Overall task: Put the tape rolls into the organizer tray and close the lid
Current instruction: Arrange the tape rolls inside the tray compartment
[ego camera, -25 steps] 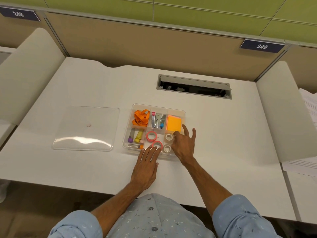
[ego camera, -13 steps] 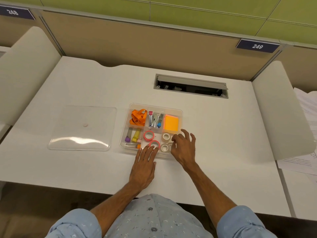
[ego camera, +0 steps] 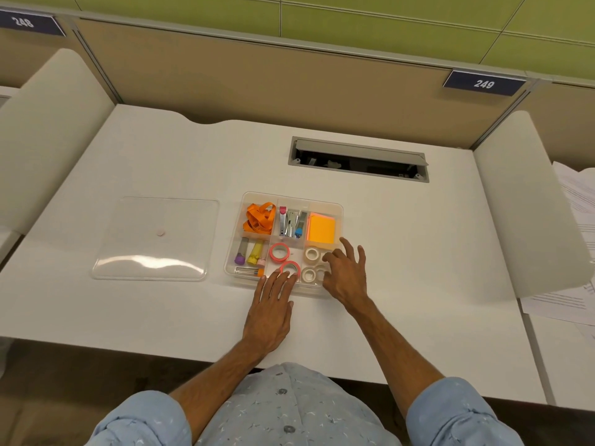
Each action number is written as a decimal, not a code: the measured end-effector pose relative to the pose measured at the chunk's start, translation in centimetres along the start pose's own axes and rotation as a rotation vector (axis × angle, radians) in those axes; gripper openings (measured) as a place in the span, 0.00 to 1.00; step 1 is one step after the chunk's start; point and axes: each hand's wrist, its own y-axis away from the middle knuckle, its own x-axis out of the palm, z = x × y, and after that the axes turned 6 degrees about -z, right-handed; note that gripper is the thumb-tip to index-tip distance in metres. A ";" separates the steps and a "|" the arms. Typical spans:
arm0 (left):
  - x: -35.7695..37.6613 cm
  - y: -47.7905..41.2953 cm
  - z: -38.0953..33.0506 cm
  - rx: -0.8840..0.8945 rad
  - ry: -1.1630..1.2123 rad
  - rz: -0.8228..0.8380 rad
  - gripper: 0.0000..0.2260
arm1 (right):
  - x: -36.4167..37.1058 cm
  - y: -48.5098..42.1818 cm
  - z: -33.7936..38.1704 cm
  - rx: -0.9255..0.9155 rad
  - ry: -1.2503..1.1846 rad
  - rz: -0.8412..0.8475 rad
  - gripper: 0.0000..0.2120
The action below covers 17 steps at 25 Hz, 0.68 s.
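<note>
Both open grips, left (ego camera: pixel 270 312) and right (ego camera: pixel 346 273), rest at the tray's (ego camera: pixel 291 196) near edge over the rolls (ego camera: pixel 279 252); the lid (ego camera: pixel 154 239) lies beside on the bench (ego camera: pixel 402 252).

tape rolls (ego camera: pixel 279 252) in tray (ego camera: pixel 291 197), lid (ego camera: pixel 154 239) aside

Occlusions and cut-offs around the organizer tray (ego camera: pixel 325 206)

Right hand (ego camera: pixel 347 275) covers the tray's 4 o'clock corner and part of a third white tape roll (ego camera: pixel 320 271); left hand (ego camera: pixel 270 312) fingertips overlap the near pink tape roll (ego camera: pixel 289 268) and front wall. Papers (ego camera: pixel 576 201) at 3 o'clock cut off by the frame edge, text unreadable. Cable-slot (ego camera: pixel 357 162) contents too dark.
</note>
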 end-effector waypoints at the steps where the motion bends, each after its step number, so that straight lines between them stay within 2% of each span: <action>1: 0.0 0.0 0.0 0.003 -0.005 -0.001 0.27 | -0.2 -0.2 -0.2 -0.021 0.030 0.020 0.18; 5: -0.1 0.0 0.1 0.014 0.015 -0.012 0.27 | -0.5 -0.8 0.0 -0.077 0.142 0.054 0.17; 14: -0.1 -0.1 0.3 0.024 -0.003 0.008 0.27 | -0.5 -0.8 0.4 -0.049 0.092 0.012 0.18; 17: -0.1 -0.1 0.4 0.022 -0.008 0.012 0.27 | -0.8 -0.9 0.2 -0.091 0.095 0.005 0.17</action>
